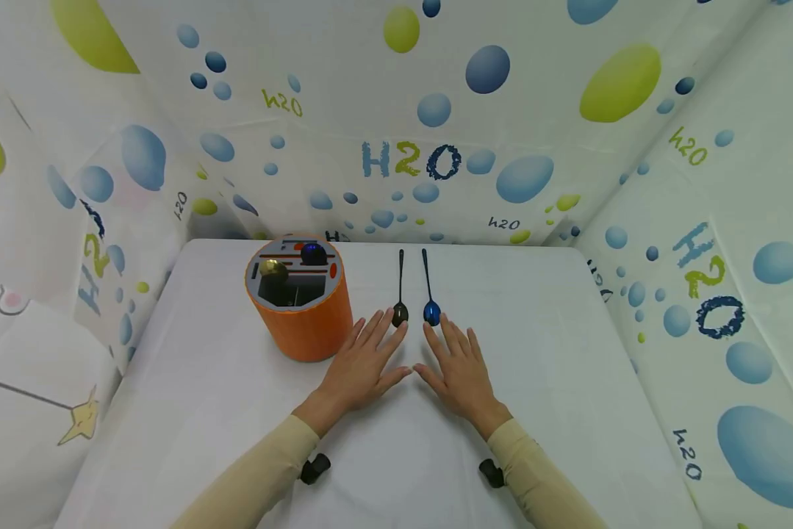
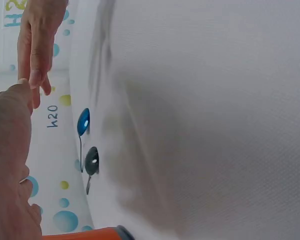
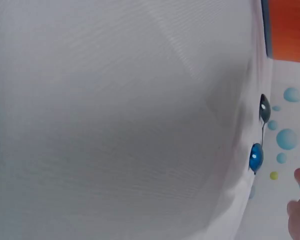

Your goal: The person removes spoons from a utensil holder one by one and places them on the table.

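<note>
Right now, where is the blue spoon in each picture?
Head: the blue spoon is just right of the middle, near the right hand.
Left wrist: the blue spoon is toward the left, above the dark spoon.
Right wrist: the blue spoon is toward the right, below the dark spoon.
Shared landmark: the orange container, cut off in both wrist views.

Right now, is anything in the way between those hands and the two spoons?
Nothing visible: the left hand is near the dark spoon, the right hand near the blue spoon. The orange container stands left of both spoons.
</note>
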Available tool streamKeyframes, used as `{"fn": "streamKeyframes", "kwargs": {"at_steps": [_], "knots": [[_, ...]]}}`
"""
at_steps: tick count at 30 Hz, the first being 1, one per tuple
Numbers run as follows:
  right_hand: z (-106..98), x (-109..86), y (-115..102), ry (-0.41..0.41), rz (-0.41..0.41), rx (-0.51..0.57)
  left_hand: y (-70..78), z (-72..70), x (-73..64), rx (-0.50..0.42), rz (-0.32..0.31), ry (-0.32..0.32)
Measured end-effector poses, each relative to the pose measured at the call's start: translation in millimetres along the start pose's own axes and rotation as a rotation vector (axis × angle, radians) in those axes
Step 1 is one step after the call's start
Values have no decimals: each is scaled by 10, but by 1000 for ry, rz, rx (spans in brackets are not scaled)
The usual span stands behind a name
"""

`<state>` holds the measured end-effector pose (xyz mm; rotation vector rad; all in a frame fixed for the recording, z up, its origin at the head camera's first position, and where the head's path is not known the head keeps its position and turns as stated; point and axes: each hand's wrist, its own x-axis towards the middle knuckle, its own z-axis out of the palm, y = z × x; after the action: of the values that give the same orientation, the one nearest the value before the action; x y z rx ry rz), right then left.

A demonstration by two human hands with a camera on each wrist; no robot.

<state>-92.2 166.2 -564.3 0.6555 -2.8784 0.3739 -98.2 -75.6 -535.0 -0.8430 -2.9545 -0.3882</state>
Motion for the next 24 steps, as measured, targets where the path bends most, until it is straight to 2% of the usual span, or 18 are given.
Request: {"fn": "streamKeyframes", "kwargs": {"at_steps": [6, 11, 15, 24], "knots": [[-38, 29, -24, 121, -59, 159, 48, -125, -62, -40, 48, 119], [-100, 72, -47, 195, -88, 215, 83, -263, -84, -36, 123, 242], [-133, 112, -55, 231, -110, 220, 97, -384, -84, -51, 156, 320], [-152, 163, -77, 261, -126, 206, 95, -627, -102, -77, 168, 395]]}}
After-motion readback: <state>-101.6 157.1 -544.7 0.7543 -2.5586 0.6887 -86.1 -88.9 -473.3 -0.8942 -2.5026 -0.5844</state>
